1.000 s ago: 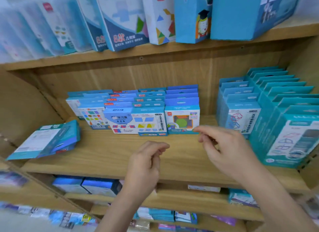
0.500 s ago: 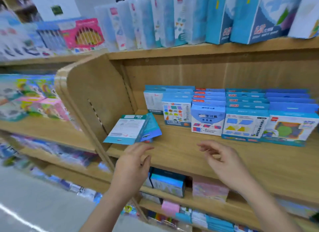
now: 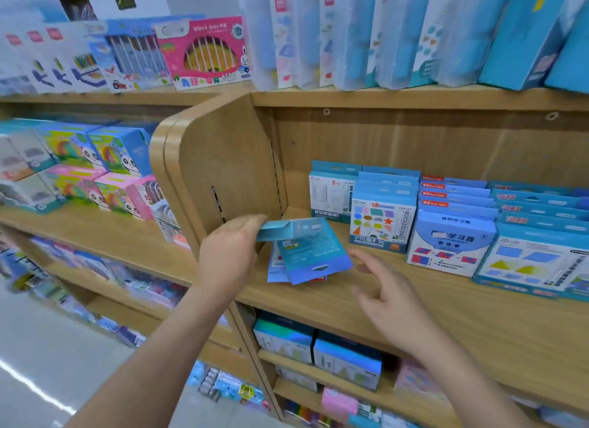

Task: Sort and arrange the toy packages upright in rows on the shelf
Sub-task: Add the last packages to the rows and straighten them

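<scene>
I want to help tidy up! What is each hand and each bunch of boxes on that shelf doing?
left hand: gripping the top teal package
top teal package: tilted, lifted at one end
loose packages underneath: lying flat on the shelf
right hand: open, empty
rows of packages: upright

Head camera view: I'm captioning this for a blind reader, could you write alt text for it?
A person's left hand grips the top of a teal toy package leaning on loose packs at the left end of a wooden shelf, while the open right hand reaches toward it. To the right, blue packages stand upright in rows.
</scene>
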Demonstrator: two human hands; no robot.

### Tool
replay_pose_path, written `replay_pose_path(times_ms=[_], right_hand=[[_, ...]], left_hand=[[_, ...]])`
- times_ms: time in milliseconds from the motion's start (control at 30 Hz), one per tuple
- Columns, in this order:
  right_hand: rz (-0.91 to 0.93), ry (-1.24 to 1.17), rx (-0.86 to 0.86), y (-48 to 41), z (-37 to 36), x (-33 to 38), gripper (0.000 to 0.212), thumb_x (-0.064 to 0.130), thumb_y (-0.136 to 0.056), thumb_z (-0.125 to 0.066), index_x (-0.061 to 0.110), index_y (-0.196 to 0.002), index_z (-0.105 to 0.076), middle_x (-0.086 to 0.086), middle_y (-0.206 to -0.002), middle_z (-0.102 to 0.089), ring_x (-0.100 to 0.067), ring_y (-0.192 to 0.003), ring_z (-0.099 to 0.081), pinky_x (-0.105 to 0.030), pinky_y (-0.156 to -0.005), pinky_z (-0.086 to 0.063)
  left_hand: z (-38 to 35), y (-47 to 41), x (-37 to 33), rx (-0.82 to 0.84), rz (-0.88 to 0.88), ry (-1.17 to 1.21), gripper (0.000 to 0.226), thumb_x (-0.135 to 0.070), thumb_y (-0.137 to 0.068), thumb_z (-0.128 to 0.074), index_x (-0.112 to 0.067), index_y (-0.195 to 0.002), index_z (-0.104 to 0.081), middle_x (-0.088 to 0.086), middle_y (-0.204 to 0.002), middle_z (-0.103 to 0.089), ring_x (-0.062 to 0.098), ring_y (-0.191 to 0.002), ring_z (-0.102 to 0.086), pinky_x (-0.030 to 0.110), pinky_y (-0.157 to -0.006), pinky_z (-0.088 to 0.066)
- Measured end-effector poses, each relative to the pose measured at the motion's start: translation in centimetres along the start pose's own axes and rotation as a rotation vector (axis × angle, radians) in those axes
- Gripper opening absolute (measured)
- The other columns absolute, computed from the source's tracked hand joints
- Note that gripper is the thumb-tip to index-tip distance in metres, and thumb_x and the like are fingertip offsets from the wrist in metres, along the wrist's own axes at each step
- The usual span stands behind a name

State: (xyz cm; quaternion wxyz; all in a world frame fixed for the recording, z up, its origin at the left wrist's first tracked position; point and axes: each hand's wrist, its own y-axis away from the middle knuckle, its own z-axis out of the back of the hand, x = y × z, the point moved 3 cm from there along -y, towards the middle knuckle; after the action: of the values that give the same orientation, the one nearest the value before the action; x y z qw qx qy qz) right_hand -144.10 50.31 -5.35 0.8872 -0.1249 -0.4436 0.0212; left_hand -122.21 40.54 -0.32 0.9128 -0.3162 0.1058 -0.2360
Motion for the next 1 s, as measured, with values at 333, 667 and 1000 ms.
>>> replay_pose_path(times_ms=[333,667,1000], right_hand=[[0.072,-0.337,0.037,-5.8,5.3,7.0,0.053,0.044,-0.069,-0.067,0.037,-0.121,-0.058,0.018,-0.112,-0.067,0.000,-0.105,-0.061,-0.031,-0.093,-0.049],[-0.019,-0.519,-0.001,-5.4,5.3,4.4,0.026,0.027,-0.075,-0.068,0.026,-0.102,-0.068,0.008,-0.093,-0.075,-0.009,-0.087,-0.069,-0.024,-0.068,-0.055],[-0.161,-0.503,-0.060,-5.2,3.6,-0.1,0.042,0.016,-0.088,-0.065,0.031,-0.126,-0.055,0.012,-0.121,-0.062,-0.003,-0.098,-0.064,-0.030,-0.080,-0.054]], left_hand=[[5.6,-4.6,-1.8,-0.030,0.412,1.008,0.022,-0.007,-0.092,-0.058,-0.027,-0.089,-0.065,-0.012,-0.077,-0.072,0.002,-0.067,-0.066,0.020,-0.053,-0.051],[5.1,-4.6,-2.1,0.127,0.569,1.209,0.036,-0.039,-0.081,-0.062,-0.021,-0.112,-0.060,-0.006,-0.087,-0.074,0.014,-0.079,-0.071,0.029,-0.059,-0.054],[4.2,-7.1,-3.8,0.355,0.387,0.837,0.030,-0.028,-0.078,-0.074,-0.021,-0.105,-0.064,-0.009,-0.093,-0.073,0.008,-0.084,-0.069,0.026,-0.068,-0.057]])
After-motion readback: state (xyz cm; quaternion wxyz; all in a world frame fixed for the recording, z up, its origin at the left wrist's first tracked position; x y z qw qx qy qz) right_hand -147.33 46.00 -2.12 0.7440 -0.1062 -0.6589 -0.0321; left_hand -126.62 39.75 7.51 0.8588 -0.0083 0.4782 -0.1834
